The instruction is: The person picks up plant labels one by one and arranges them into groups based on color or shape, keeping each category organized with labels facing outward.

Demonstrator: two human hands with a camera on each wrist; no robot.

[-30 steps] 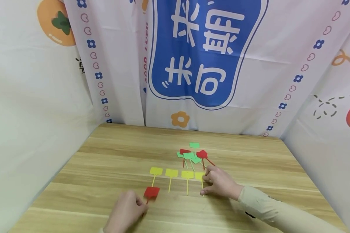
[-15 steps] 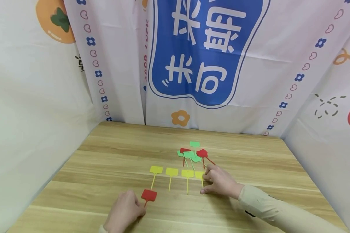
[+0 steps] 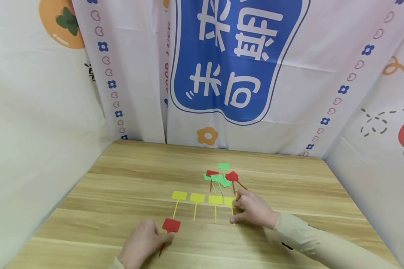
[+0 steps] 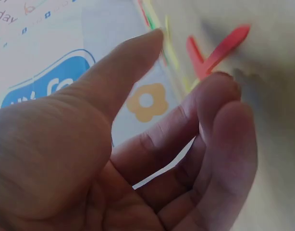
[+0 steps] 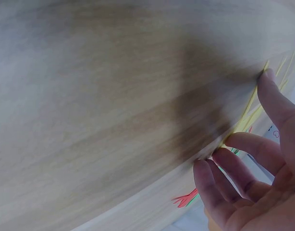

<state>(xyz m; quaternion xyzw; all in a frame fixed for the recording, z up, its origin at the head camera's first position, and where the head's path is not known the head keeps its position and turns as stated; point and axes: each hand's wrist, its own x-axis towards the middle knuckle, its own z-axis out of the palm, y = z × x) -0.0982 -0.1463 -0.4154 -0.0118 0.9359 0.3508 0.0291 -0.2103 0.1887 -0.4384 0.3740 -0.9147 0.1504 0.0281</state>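
Observation:
A red T-shaped plant label [image 3: 171, 225] lies at the front left, its plate just below the stem end of the leftmost yellow plant label [image 3: 179, 195]. Beside it is my left hand [image 3: 143, 239], whose index finger overlaps the red stem. In the left wrist view the thumb [image 4: 142, 53] stands apart from the bent fingers, with the red label [image 4: 227, 49] beyond the fingertips. My right hand [image 3: 254, 210] rests on the rightmost yellow label [image 3: 228, 201], fingertips at its plate and thumb at the stem's lower end. The right wrist view shows the thin yellow stem [image 5: 248, 106] between them.
Two more yellow labels [image 3: 197, 198] stand in the same row. Behind them lies a loose heap of green labels [image 3: 217, 178] and red labels [image 3: 232, 176]. Printed cloth [image 3: 141, 74] closes off the back and sides of the wooden table [image 3: 121, 179].
The red label has moved down and slightly left from beside the first yellow stem. My left thumb and fingers have parted from its stem. The right hand stays in place.

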